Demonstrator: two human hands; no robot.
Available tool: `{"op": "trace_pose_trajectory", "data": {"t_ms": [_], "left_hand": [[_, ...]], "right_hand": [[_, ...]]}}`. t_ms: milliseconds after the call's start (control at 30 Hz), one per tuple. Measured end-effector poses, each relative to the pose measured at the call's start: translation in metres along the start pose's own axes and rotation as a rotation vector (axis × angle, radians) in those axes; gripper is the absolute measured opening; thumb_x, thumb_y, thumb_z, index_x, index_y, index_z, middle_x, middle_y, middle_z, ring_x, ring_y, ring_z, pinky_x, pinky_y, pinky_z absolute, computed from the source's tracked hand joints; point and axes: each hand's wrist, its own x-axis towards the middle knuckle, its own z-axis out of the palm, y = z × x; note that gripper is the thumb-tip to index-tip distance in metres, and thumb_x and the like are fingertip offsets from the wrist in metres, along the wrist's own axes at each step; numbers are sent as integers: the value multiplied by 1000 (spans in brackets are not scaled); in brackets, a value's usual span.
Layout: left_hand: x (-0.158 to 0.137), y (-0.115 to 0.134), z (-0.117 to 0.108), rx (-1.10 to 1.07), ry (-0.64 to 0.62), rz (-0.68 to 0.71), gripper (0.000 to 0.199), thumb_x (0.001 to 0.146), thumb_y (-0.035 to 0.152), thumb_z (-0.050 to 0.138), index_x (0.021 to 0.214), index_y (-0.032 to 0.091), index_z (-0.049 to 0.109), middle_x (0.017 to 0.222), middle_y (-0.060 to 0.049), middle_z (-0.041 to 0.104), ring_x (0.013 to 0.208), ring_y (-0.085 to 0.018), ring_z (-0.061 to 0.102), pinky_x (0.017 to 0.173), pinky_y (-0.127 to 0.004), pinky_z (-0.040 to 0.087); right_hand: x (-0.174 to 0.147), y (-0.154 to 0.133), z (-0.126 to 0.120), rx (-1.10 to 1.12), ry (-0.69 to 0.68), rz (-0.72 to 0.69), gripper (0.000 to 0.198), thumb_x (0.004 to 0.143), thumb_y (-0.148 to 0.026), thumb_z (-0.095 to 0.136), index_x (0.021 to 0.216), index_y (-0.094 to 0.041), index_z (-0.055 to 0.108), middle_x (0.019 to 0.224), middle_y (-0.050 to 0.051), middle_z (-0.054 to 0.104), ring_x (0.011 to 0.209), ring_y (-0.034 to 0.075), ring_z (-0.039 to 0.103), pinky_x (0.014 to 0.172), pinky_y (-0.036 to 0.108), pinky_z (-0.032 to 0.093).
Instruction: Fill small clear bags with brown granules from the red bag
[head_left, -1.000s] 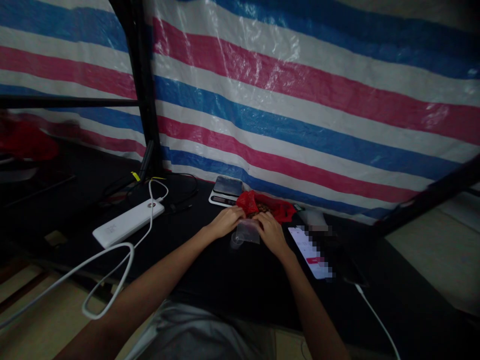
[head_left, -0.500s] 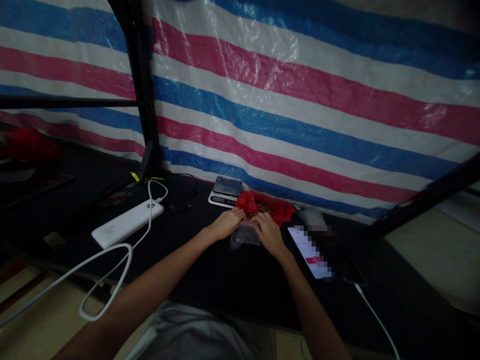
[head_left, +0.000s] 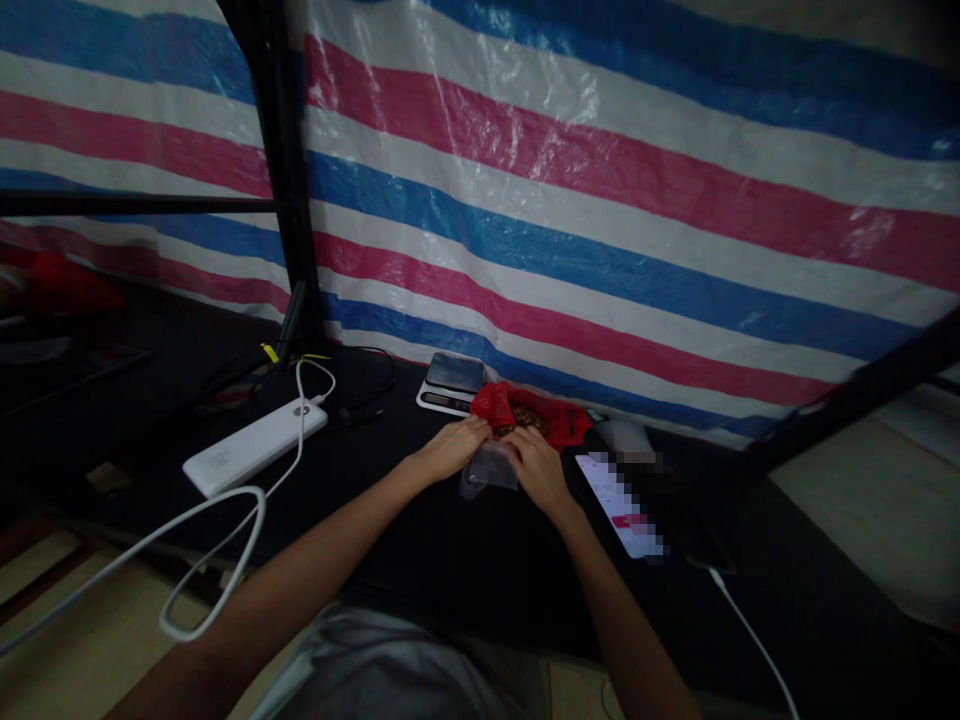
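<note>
My left hand (head_left: 455, 447) and my right hand (head_left: 536, 466) are close together at the near edge of an open red plastic bag (head_left: 570, 422). Small brown pieces (head_left: 529, 416) fill the bag's mouth; their kind is too dim to tell. A small clear plastic bag (head_left: 491, 469) hangs between my hands and lies toward me on the black surface. Fingers of both hands are curled closed at its upper edge, the fingertips partly hidden. Just behind my left hand stands a white digital scale (head_left: 448, 401) with a dark platform.
A white power bank (head_left: 251, 450) with a looped white cable (head_left: 259, 515) lies left. To the right are a lit phone (head_left: 611, 500), a dark device with a white cable (head_left: 754, 630), and a pale packet (head_left: 626, 438). A striped plastic sheet (head_left: 600, 270) and black posts (head_left: 289, 200) stand behind.
The clear plastic bag has shifted very slightly between my fingers. Both hands stay in nearly the same place, and the other things have not moved.
</note>
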Motion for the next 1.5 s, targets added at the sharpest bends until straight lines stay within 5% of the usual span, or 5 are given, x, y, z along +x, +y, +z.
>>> {"op": "trace_pose_trajectory", "data": {"t_ms": [500,1233,1500], "left_hand": [[-4,6,-2,0,-32,70,22,88,18,32,93,13,53,92,-6,54,91,-15,48,83,-27,39],[-1,-5,-7,-171,90,-123,17,85,24,41,82,16,56,85,-2,58,86,-14,50,77,-25,38],[-1,-12,0,-132,58,-149,19,85,23,42,84,18,61,86,-1,62,86,-15,54,77,-24,37]], "right_hand": [[-2,1,2,22,-30,15,16,84,-30,45,83,-22,60,82,1,60,84,16,49,68,26,38],[-2,9,-7,122,100,104,15,78,-19,47,84,-22,61,87,2,63,86,17,53,76,28,38],[-1,13,-3,179,93,231,30,75,-21,49,104,-25,56,71,-3,62,62,13,55,58,23,37]]}}
